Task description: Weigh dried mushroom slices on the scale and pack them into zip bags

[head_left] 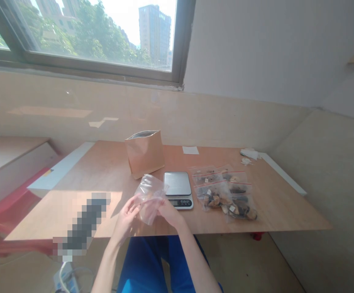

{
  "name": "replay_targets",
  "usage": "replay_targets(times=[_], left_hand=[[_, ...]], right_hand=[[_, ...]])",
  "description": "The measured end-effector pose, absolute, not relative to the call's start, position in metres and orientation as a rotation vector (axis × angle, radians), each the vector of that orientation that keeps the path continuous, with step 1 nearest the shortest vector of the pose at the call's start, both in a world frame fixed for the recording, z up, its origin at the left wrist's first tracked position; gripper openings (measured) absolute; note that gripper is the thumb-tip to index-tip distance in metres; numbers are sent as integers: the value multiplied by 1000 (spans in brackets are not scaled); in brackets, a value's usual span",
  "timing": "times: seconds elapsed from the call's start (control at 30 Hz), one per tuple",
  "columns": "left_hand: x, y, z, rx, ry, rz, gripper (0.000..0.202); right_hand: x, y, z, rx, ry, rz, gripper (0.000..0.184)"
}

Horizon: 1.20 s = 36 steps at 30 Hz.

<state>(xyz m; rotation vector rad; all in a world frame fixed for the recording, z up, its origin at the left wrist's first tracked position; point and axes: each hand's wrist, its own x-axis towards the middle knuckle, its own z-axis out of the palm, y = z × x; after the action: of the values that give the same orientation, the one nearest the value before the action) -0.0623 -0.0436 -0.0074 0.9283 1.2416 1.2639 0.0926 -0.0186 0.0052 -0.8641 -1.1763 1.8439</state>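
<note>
Between my two hands is a clear plastic bag [148, 189], held up over the front of the table. My left hand [130, 209] grips its left side with bent fingers. My right hand [167, 209] pinches the bag's right side, in front of a digital kitchen scale. The scale [177, 185] has a bare metal plate, and my right hand partly covers its display. Behind the bag stands an open brown paper pouch [144, 154]. To the right of the scale lie several zip bags [215, 199] holding dark and tan dried pieces, perhaps mushrooms.
A white paper slip [190, 150] lies at the table's back. Crumpled white papers [250, 154] lie at the back right. A pixelated dark object [83, 224] with a cable is at the front left. Red chairs [18, 203] stand left of the table [274, 203].
</note>
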Motion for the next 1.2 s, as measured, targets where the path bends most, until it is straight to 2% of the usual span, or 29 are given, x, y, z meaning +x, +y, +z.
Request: replay_targets(times=[0.13, 0.27, 0.33, 0.5, 0.63, 0.93, 1.2], left_hand=[[-64, -43, -6, 944, 1338, 1282, 59], [-66, -43, -6, 1068, 1487, 1293, 49], [-65, -44, -5, 1135, 1554, 1271, 44], [-58, -45, 0, 1205, 1567, 1284, 36], [-57, -43, 5, 1138, 1482, 1342, 39], [-59, -44, -1, 1048, 1436, 1401, 49], [-53, -44, 2, 1046, 1430, 1430, 48]], right_hand=[[80, -16, 0, -923, -1467, 1639, 21], [72, -13, 2, -1089, -1616, 1206, 21], [70, -12, 5, -1089, -1586, 1106, 22], [66, -11, 3, -952, -1415, 1332, 15], [71, -9, -2, -1011, -1390, 1274, 8], [85, -13, 7, -958, -1519, 1452, 23], [86, -11, 2, -1092, -1525, 1411, 19]])
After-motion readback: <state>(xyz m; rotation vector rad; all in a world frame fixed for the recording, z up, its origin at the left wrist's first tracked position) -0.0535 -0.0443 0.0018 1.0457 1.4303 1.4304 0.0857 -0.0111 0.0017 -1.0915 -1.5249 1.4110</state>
